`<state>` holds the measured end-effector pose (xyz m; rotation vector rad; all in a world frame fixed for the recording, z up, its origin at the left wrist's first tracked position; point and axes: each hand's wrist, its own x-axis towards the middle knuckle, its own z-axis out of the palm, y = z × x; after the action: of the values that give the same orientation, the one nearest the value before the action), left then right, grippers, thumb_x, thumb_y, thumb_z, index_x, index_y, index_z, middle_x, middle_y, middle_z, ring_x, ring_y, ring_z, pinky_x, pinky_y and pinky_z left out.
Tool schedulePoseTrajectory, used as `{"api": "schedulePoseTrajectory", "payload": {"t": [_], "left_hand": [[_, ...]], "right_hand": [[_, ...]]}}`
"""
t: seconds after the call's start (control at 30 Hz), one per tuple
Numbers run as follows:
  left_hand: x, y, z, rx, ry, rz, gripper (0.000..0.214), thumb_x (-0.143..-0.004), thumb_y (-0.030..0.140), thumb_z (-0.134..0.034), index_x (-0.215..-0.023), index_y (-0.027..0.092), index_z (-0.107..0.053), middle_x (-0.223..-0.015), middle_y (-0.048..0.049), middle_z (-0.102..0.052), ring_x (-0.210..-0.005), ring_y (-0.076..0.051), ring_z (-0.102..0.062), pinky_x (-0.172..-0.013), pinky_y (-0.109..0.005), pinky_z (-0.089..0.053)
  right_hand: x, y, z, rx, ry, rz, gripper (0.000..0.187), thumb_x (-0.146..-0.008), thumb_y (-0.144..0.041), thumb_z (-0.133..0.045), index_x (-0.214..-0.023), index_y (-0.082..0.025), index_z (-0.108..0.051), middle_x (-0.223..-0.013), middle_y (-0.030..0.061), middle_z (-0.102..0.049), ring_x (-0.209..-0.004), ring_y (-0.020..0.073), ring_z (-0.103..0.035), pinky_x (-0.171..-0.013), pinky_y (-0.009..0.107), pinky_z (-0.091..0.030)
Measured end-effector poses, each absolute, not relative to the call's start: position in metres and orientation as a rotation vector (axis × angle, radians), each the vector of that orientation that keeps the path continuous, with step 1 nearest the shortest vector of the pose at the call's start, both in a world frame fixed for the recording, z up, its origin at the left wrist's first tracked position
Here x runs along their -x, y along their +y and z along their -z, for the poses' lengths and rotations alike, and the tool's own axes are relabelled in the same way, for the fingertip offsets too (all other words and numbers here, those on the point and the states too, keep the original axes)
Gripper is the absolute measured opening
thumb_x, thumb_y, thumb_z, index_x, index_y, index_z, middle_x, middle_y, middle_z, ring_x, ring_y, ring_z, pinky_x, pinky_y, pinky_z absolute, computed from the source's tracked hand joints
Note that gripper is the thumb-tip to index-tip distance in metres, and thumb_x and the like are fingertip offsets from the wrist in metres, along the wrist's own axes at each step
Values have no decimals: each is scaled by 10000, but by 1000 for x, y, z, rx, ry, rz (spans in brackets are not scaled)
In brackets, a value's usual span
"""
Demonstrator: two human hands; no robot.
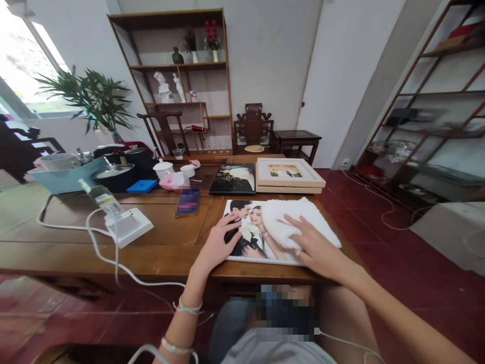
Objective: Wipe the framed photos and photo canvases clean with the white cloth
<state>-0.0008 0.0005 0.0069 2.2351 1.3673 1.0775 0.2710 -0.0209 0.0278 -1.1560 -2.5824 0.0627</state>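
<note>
A large photo panel point(252, 241) showing a couple lies flat near the table's front edge. Over its right part is spread a white fluffy cloth point(314, 222). My left hand point(220, 240) rests on the panel's left side, its fingers spread across the picture. On the cloth lies my right hand point(308, 242), palm down with the fingers apart, pressing it against the panel. The panel's right part is hidden under the cloth and hand.
Behind the panel lie a dark photo album point(232, 179) and a light framed picture point(290, 177). Further left are a phone point(187, 201), a blue box point(142, 186), a white device point(131, 226) with a cable, bowls and a blue basin point(64, 179). The wooden table point(170, 258) ends just before me.
</note>
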Motion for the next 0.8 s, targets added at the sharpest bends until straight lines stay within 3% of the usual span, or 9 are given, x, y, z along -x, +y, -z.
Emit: {"api": "schedulePoseTrajectory", "payload": {"t": [0.17, 0.33, 0.53, 0.7, 0.8], "left_hand": [[0, 0, -8, -2226, 1363, -1086, 299, -843, 276, -552, -1097, 184, -679, -1304, -102, -576, -1244, -247, -503, -1082, -452, -366], [0, 1, -9, -2237, 1358, -1084, 303, -842, 279, -555, -1094, 168, -681, -1299, -112, -579, -1242, -253, -504, -1080, -452, -368], [0, 1, -9, -2236, 1366, -1086, 311, -839, 285, -559, -1104, 169, -675, -1294, -116, -583, -1248, -250, -500, -1078, -454, -372], [1, 1, -8, -2246, 1362, -1084, 303, -837, 292, -563, -1089, 175, -682, -1284, -116, -591, -1252, -253, -496, -1079, -460, -370], [1, 1, -8, -2248, 1374, -1076, 310, -838, 295, -560, -1095, 170, -679, -1288, -120, -588, -1252, -247, -497, -1080, -453, -371]], "right_hand": [[-277, -60, -28, 1034, -2632, -85, 262, -662, -30, -448, -767, -171, -641, -1444, 112, -404, -1391, 282, -205, -1113, 575, -189], [-284, -44, -26, 1079, -2592, -70, 258, -649, -43, -451, -781, -156, -642, -1417, 168, -428, -1364, 285, -283, -1104, 563, -220], [-285, 11, -26, 1205, -2534, -6, 347, -693, -54, -450, -964, -130, -654, -1398, 188, -446, -1334, 280, -346, -1099, 516, -259], [-282, 53, -30, 1209, -2534, 16, 385, -720, -60, -433, -1023, -161, -647, -1259, 130, -595, -1318, 280, -373, -1074, 526, -294], [-280, 66, -28, 1220, -2514, 24, 407, -721, -56, -420, -1043, -164, -643, -1254, 127, -598, -1309, 282, -385, -1066, 526, -295]]}}
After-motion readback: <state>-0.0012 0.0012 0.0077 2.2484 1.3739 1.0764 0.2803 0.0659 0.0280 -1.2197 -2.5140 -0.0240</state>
